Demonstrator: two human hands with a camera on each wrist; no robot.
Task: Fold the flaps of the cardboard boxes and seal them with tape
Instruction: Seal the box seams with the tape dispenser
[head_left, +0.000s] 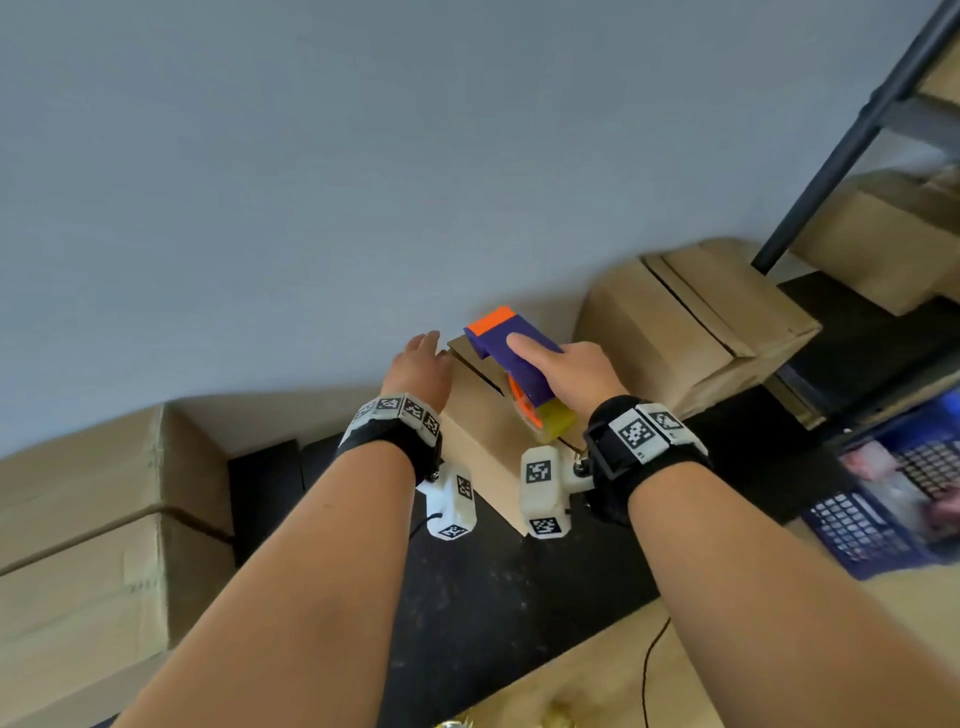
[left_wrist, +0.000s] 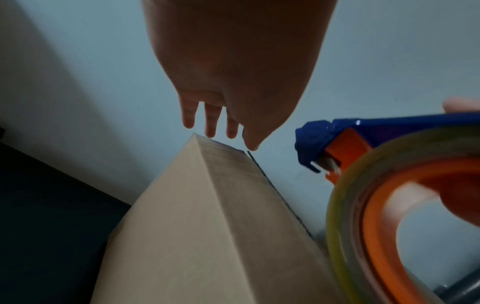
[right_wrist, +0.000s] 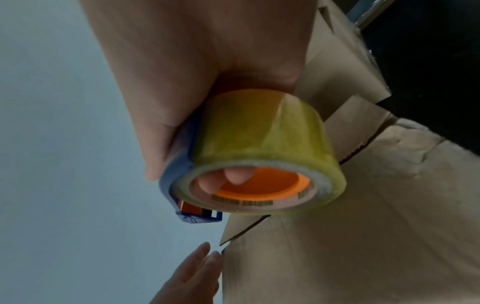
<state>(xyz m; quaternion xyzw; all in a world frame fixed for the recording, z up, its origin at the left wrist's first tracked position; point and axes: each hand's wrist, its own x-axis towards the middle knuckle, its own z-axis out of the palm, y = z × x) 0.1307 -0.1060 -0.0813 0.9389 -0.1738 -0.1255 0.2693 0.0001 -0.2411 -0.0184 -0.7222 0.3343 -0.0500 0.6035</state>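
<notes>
A small cardboard box (head_left: 483, 426) stands on the black table, its top flaps folded down with a dark seam between them. My right hand (head_left: 566, 371) grips a blue and orange tape dispenser (head_left: 511, 358) carrying a yellowish clear tape roll (right_wrist: 265, 150), held over the box top; fingers curl inside the roll's orange core. My left hand (head_left: 421, 364) reaches along the box's left side with straight fingers (left_wrist: 210, 123), their tips at the far top edge of the box (left_wrist: 197, 216). The dispenser (left_wrist: 335, 139) hangs just right of that edge.
A second closed cardboard box (head_left: 696, 322) sits to the right, large boxes (head_left: 88, 519) to the left. A black shelf post (head_left: 852, 135) rises at the right with more boxes behind. A dark blue crate (head_left: 893, 499) lies at the right edge. A grey wall (head_left: 363, 156) is behind.
</notes>
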